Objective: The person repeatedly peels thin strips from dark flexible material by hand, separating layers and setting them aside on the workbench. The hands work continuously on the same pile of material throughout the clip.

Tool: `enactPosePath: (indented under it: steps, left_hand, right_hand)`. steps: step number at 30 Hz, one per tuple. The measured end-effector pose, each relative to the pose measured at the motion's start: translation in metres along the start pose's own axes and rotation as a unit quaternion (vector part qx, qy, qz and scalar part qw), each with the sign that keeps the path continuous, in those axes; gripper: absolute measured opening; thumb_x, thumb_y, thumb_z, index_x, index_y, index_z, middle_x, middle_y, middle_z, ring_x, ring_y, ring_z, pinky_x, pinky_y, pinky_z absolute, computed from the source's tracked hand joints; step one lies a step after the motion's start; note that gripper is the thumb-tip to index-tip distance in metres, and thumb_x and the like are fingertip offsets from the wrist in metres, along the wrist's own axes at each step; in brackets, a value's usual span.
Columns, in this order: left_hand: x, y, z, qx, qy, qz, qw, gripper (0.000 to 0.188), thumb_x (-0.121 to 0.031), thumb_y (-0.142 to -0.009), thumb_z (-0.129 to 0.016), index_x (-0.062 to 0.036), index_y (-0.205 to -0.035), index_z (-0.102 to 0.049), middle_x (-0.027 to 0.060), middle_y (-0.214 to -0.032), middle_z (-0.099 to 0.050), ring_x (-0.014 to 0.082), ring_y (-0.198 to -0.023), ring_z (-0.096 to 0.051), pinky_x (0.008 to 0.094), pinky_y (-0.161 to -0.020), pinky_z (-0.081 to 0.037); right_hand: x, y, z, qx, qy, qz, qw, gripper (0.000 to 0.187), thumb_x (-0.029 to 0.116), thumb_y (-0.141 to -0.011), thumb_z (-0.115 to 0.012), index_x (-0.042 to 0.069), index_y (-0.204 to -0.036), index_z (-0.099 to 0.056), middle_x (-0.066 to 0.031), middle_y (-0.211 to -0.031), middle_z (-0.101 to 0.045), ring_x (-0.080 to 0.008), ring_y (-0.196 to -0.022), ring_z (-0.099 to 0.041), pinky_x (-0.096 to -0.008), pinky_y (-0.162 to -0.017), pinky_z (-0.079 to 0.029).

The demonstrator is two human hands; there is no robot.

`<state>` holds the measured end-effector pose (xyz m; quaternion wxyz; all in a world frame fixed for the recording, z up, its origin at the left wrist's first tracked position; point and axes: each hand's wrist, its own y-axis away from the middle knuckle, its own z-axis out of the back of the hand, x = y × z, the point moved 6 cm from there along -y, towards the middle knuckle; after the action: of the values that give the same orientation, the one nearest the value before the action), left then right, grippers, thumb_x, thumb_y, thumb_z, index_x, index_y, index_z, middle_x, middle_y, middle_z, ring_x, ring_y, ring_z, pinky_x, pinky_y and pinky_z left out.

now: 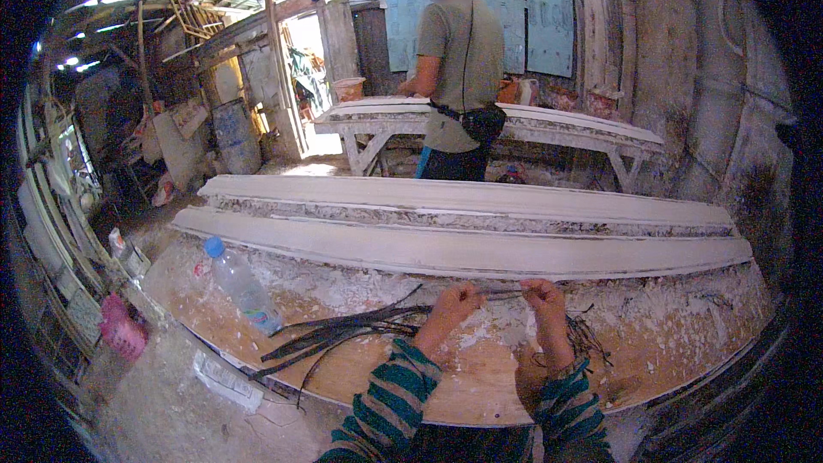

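Note:
My left hand (456,302) and my right hand (543,297) are raised over the near bench, a short way apart. The fingers of each are pinched together on a thin dark strand (501,292), which runs between them. A bundle of long dark, flat strips (343,326) lies on the bench beneath my left wrist, its ends fanning out to the left. More thin dark strands (587,339) lie beside my right wrist. Just beyond my hands stretches a long white moulded length (480,250), with a second white length (480,195) parallel behind it.
A clear plastic bottle with a blue cap (240,283) lies at the bench's left. White residue crusts the plywood bench top (480,386). Across the room, a person (463,69) stands at another long bench (583,124). A pink basket (123,327) sits at far left.

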<state>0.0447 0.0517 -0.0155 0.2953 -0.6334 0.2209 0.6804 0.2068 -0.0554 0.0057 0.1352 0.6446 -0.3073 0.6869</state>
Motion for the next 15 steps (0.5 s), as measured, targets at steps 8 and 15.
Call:
enactPosePath:
  steps: [8, 15]
  left_hand:
    - [-0.016, 0.009, 0.049, -0.265, 0.019, -0.097, 0.959, 0.01, -0.011, -0.073, -0.064, -0.0037, -0.07, -0.057, -0.0014, -0.063, -0.054, 0.008, -0.058, -0.046, 0.0239, -0.056, -0.039]
    - [-0.008, 0.003, 0.051, -0.235, -0.006, -0.059, 0.97, 0.008, -0.012, -0.074, -0.064, -0.0033, -0.074, -0.064, 0.0019, -0.068, -0.06, 0.0097, -0.063, -0.052, 0.0239, -0.059, -0.041]
  right_hand:
    - [0.007, 0.01, -0.028, 0.177, 0.06, 0.043, 0.981, 0.014, 0.008, -0.073, -0.065, 0.004, -0.086, -0.063, -0.0059, -0.102, -0.053, -0.0177, -0.093, -0.051, -0.0293, -0.081, -0.041]
    - [0.038, 0.048, -0.059, 0.362, -0.057, -0.073, 0.928, 0.019, 0.019, -0.076, -0.065, 0.003, -0.086, -0.064, -0.0083, -0.114, -0.048, -0.0206, -0.096, -0.051, -0.0341, -0.092, -0.034]
